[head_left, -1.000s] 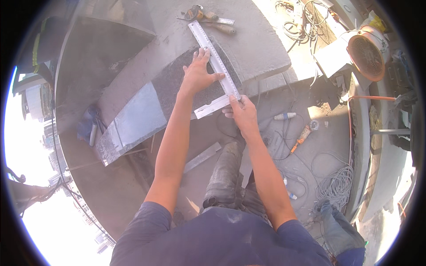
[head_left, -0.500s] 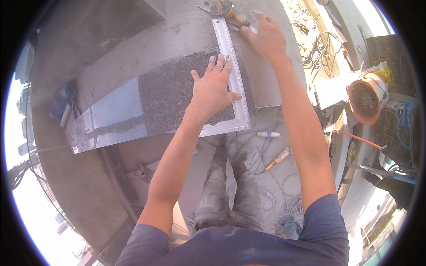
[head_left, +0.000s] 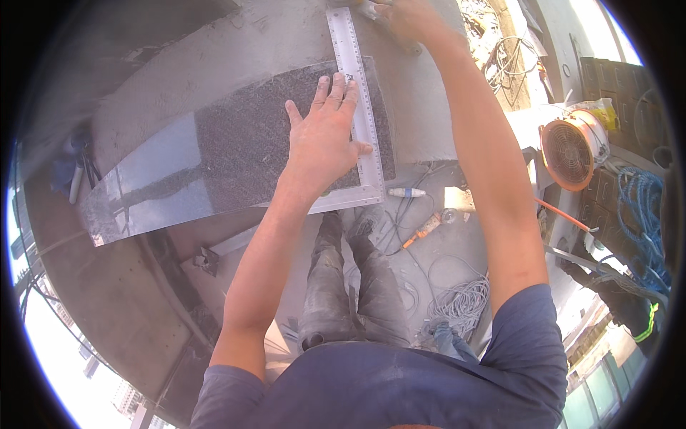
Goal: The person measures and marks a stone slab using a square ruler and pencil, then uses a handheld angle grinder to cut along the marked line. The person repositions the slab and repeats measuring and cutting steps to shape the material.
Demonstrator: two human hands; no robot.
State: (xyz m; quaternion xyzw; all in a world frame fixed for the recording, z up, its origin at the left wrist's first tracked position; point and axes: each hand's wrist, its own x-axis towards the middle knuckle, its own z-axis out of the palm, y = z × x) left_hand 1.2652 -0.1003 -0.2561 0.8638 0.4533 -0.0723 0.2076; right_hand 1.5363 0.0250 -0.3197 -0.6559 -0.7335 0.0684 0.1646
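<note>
The dark grey, speckled stone slab (head_left: 243,129), with a smoother and lighter part toward its left end, lies in front of the person, and the silver L-shaped metal square (head_left: 367,121) rests over its right end. The long arm of the square reaches beyond the far edge of the slab, while its short arm lies along the near edge. The left hand (head_left: 325,139) is open and flat, fingers spread, with the thumb across the long arm. The right hand (head_left: 411,20) is beyond the slab, close to a dusty tool with pale handle (head_left: 409,44); whether it grips something, one cannot tell. On the floor, nearer than the slab, lies an orange-and-grey power tool (head_left: 427,227). The step in hand seems to be the steadying of the square for measuring or marking. The next move probably calls for even pressure from the left hand, so the square does not slip.
</note>
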